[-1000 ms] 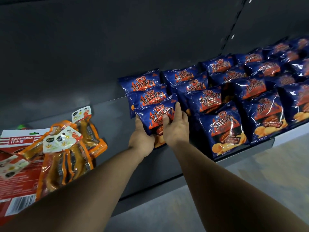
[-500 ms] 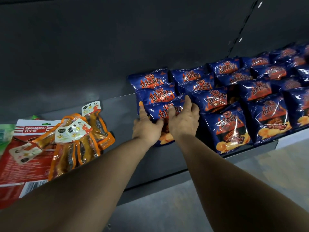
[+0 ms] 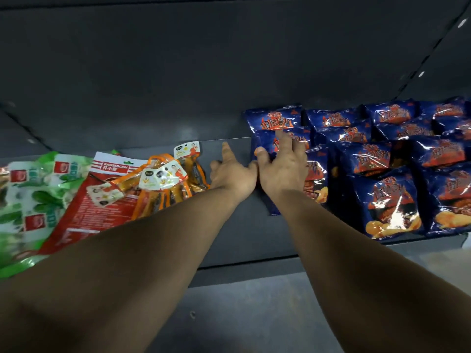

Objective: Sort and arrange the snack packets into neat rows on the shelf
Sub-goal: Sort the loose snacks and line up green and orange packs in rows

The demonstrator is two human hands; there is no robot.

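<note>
Looking down past both arms: a grey floor (image 3: 229, 314) fills the bottom of the view, below the shelf's front edge.
Shelf: a dark grey metal shelf (image 3: 237, 230) runs left to right, its bare middle strip lying between two groups of packets.
Left hand (image 3: 230, 171): fingers loosely spread over the bare strip, index finger pointing toward the back; it grasps nothing.
Right hand (image 3: 284, 161): spread fingers lie flat on the leftmost column of glossy blue chip packets with orange lettering (image 3: 377, 161), thumb at the column's left edge; nothing is clenched. The two hands touch at their inner edges.
Blue packets: on the right half of the shelf in overlapping columns running front to back, front ones leaning against those behind.
Left group: orange clear-film packets with white header cards (image 3: 165, 184) lie fanned beside the left hand, atop a flat red and white packet (image 3: 102, 207); farther left lie green and white packets (image 3: 33, 197), blurred.
Back wall: a plain dark grey panel (image 3: 204, 72) rises behind the shelf.
Upright: a slotted dark strip (image 3: 420, 75) slants across the upper right.
</note>
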